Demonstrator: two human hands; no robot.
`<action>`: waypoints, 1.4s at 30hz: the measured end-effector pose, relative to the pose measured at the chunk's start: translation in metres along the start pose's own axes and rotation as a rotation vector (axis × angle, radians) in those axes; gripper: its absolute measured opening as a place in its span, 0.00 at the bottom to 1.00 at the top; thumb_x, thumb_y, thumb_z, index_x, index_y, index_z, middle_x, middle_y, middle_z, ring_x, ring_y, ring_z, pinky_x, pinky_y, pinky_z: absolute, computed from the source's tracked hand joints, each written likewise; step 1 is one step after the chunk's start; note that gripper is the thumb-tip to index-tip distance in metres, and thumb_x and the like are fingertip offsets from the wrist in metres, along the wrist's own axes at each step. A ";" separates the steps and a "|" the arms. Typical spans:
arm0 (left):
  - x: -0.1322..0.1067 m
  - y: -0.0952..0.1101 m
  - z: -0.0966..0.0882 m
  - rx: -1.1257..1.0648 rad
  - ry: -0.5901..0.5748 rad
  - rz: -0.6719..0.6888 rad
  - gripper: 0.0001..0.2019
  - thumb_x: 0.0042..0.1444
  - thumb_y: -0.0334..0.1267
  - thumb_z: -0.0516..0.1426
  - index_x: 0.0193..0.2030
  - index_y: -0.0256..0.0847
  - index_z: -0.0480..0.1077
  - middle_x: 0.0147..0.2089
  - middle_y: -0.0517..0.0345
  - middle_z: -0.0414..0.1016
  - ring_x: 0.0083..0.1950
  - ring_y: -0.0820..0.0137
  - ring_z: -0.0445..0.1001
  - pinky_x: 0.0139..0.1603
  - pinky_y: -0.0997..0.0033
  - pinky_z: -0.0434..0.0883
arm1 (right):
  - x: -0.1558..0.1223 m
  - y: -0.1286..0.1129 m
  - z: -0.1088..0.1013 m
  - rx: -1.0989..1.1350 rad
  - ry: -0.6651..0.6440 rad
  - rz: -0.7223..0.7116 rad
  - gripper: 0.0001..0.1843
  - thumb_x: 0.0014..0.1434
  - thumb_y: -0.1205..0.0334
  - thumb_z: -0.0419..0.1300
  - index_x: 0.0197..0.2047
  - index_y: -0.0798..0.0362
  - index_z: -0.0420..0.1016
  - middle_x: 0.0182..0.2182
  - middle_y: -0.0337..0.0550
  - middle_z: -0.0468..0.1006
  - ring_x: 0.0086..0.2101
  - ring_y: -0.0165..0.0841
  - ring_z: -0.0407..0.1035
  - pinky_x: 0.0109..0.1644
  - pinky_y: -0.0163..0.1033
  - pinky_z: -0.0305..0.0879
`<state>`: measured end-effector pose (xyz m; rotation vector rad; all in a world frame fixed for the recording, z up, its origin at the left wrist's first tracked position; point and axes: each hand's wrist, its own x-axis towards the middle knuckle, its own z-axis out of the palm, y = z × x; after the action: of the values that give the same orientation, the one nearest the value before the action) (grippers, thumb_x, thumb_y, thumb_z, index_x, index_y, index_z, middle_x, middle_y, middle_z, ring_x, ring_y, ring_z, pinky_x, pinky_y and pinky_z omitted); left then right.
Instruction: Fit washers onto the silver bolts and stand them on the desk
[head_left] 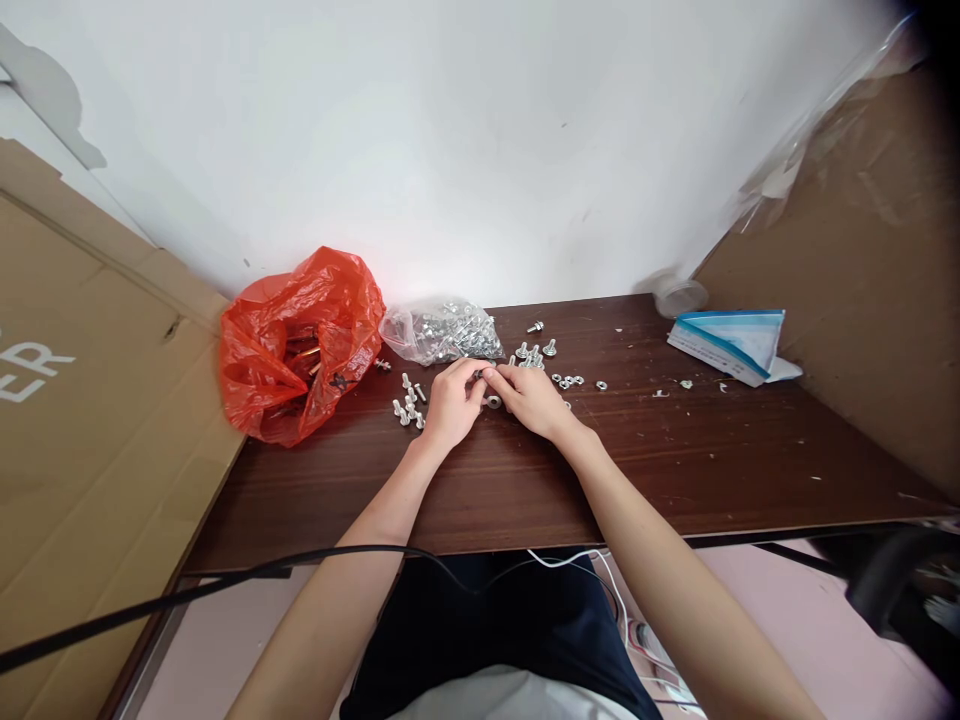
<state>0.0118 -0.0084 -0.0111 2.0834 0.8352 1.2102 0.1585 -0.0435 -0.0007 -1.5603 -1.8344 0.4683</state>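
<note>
My left hand [452, 400] and my right hand [529, 398] meet fingertip to fingertip over the dark wooden table [675, 470]. Both are pinched on a small metal part between them, too small to name; a washer [493, 402] lies just below the fingers. Loose bolts [409, 405] stand left of my left hand. More bolts [532, 352] and nuts [570, 380] lie just beyond my right hand. A clear plastic bag of bolts [442, 332] sits right behind both hands.
An orange plastic bag [300, 340] with hardware sits at the table's left rear. A folded white and blue packet [731, 343] lies at the right rear. Cardboard sheets [90, 400] flank both sides. A black cable [225, 585] crosses below the front edge.
</note>
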 end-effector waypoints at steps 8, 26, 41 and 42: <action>0.000 -0.001 0.001 0.002 -0.004 -0.001 0.11 0.55 0.24 0.53 0.41 0.38 0.72 0.40 0.56 0.73 0.35 0.75 0.72 0.30 0.80 0.74 | 0.000 0.000 0.000 -0.016 -0.013 0.016 0.24 0.67 0.47 0.44 0.26 0.52 0.67 0.20 0.40 0.71 0.24 0.31 0.65 0.31 0.34 0.52; 0.000 0.001 0.000 0.041 -0.008 0.002 0.11 0.56 0.25 0.53 0.42 0.38 0.72 0.40 0.56 0.75 0.36 0.74 0.73 0.33 0.78 0.73 | -0.001 -0.002 -0.001 -0.025 -0.023 0.020 0.25 0.67 0.47 0.43 0.25 0.52 0.66 0.21 0.41 0.71 0.25 0.32 0.66 0.32 0.34 0.55; 0.001 0.002 -0.001 0.072 0.071 0.037 0.09 0.57 0.26 0.54 0.41 0.38 0.73 0.40 0.56 0.72 0.35 0.75 0.71 0.31 0.78 0.73 | -0.002 -0.005 -0.002 -0.009 0.084 0.017 0.17 0.65 0.49 0.49 0.39 0.51 0.72 0.25 0.40 0.75 0.27 0.33 0.68 0.34 0.34 0.57; 0.001 0.002 -0.001 0.073 0.076 0.040 0.09 0.57 0.25 0.54 0.41 0.38 0.73 0.40 0.56 0.72 0.35 0.75 0.71 0.32 0.78 0.73 | -0.002 -0.005 -0.003 -0.004 0.102 0.010 0.16 0.65 0.50 0.50 0.41 0.51 0.72 0.25 0.40 0.75 0.27 0.33 0.67 0.34 0.34 0.57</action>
<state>0.0120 -0.0094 -0.0087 2.1334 0.8881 1.3058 0.1568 -0.0468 0.0038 -1.5684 -1.7517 0.3821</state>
